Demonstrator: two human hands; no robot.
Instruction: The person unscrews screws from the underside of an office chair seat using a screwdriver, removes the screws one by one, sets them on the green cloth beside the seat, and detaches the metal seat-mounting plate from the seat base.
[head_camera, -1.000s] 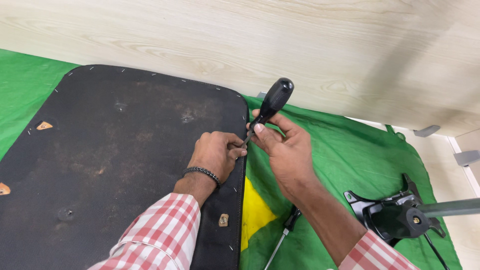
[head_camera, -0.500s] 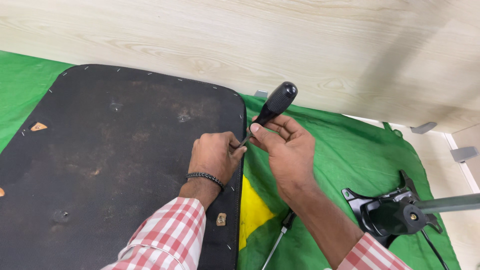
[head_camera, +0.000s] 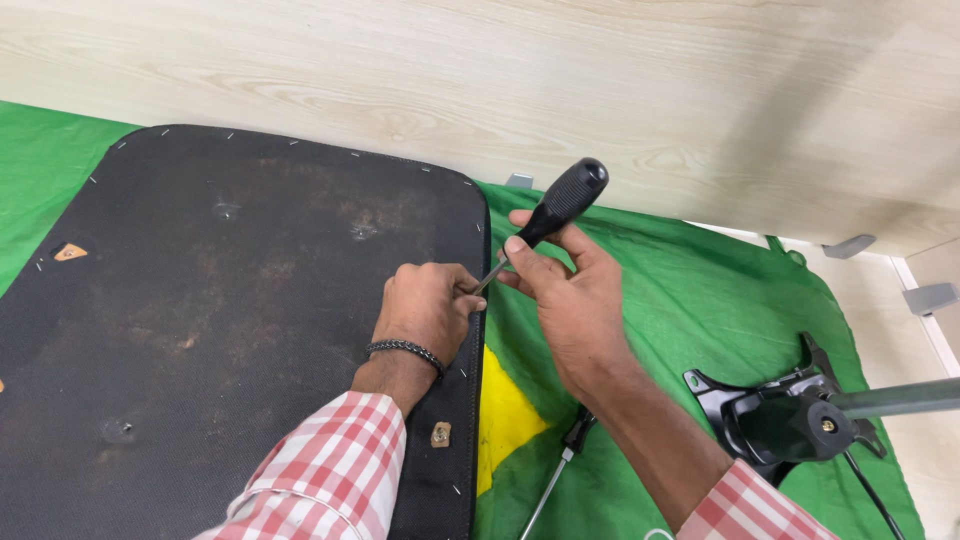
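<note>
Right hand (head_camera: 572, 310): closed around the lower part of a screwdriver (head_camera: 548, 217) with a black ribbed handle; the handle tilts up and to the right, and the thin metal shaft slants down-left to the left hand.

Left hand (head_camera: 428, 305): curled into a loose fist on the right edge of the black panel (head_camera: 220, 330), fingertips pinching at the screwdriver's tip; what lies under the fingers is hidden. A dark beaded bracelet (head_camera: 404, 350) circles the wrist; both sleeves are red-and-white check.

Black panel: large, flat, rounded corners, fabric-covered and stained brown in patches, with small staples along its rim. A small orange triangular tab (head_camera: 70, 252) sits near its left side; a small pale tag (head_camera: 439, 434) sits near its lower right edge.

Green cloth (head_camera: 700, 310): spread beneath the panel, with a yellow patch (head_camera: 505, 415) just right of the panel's edge.

Second tool (head_camera: 560, 465): slim, metal-shafted, lying on the cloth below the right forearm.

Black metal bracket (head_camera: 790, 415): on the cloth at right, joined to a grey tube (head_camera: 900, 397).

Pale wooden board (head_camera: 500, 90): runs across the top.
</note>
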